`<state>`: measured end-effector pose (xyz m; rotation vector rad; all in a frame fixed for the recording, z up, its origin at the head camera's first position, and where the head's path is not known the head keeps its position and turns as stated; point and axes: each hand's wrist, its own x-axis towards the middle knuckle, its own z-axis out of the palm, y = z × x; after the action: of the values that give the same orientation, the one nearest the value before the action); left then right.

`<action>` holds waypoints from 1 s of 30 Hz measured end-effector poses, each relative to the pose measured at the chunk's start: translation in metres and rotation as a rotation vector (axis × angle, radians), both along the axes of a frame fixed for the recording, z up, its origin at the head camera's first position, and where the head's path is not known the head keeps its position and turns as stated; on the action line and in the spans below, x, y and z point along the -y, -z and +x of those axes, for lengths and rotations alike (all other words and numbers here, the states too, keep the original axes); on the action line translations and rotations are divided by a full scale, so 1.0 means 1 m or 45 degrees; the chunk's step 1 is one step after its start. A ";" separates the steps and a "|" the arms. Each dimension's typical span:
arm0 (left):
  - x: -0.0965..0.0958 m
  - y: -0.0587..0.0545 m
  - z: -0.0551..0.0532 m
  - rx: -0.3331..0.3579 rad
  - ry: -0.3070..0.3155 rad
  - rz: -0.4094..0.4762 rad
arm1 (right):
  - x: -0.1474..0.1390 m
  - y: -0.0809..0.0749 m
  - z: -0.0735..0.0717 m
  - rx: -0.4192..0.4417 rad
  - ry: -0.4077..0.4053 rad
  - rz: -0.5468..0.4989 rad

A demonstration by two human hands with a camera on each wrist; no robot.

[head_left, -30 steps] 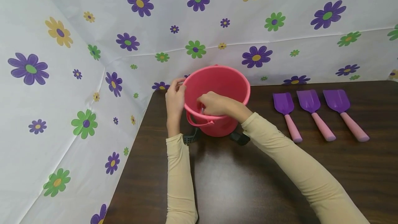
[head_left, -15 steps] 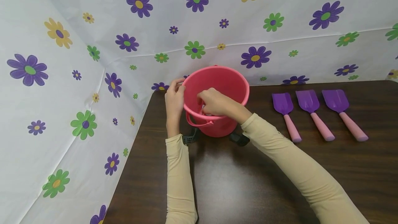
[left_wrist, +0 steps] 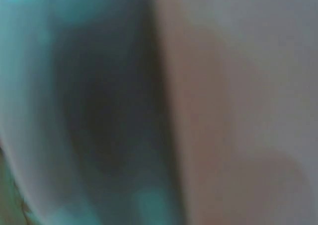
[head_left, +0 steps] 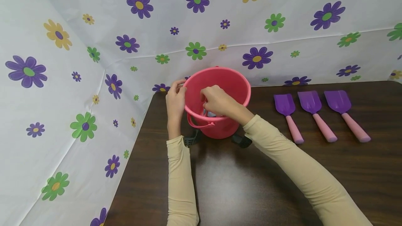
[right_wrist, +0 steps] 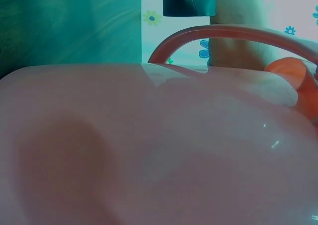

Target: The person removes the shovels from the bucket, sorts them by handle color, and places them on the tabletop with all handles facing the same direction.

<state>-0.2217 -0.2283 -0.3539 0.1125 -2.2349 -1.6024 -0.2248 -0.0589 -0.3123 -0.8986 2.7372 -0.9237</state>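
A pink bucket [head_left: 221, 126] stands upright on the table, its pink handle [head_left: 201, 125] hanging down at the front. My left hand [head_left: 176, 102] holds the bucket's left rim, fingers bent at the edge. My right hand [head_left: 218, 100] reaches over the front rim into the bucket, with curled fingers around a small, pale blue-grey thing [head_left: 211, 114]. Most of that thing is hidden by the hand and rim, so I cannot tell its kind. The bucket wall [right_wrist: 189, 145] fills most of the right wrist view; the left wrist view is blurred.
Three purple scoops with pink handles lie in a row to the right: a near one [head_left: 284, 104], a middle one [head_left: 310, 102] and a far one [head_left: 337, 101]. A flowered white sheet [head_left: 176, 9] rises behind and left of the dark wooden table [head_left: 226, 187].
My right hand has risen slightly inside the bucket, and more of the pale blue-grey thing shows beneath it. My left hand stays at the rim.
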 end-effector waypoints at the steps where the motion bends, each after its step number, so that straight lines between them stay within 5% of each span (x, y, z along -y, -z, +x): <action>1: 0.000 0.000 0.000 0.001 0.002 0.002 | 0.000 0.000 0.000 -0.006 0.005 -0.007; 11: -0.001 0.000 -0.001 -0.011 -0.007 -0.011 | 0.000 0.000 -0.001 -0.021 0.073 -0.053; 20: 0.000 0.001 0.000 -0.005 0.006 0.014 | -0.002 0.001 -0.003 0.014 0.014 -0.029; 30: 0.000 0.000 0.001 -0.003 0.012 0.016 | -0.004 0.001 -0.005 0.216 -0.068 -0.098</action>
<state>-0.2207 -0.2283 -0.3539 0.1034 -2.2268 -1.6213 -0.2297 -0.0545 -0.3129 -0.8588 2.5389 -1.0505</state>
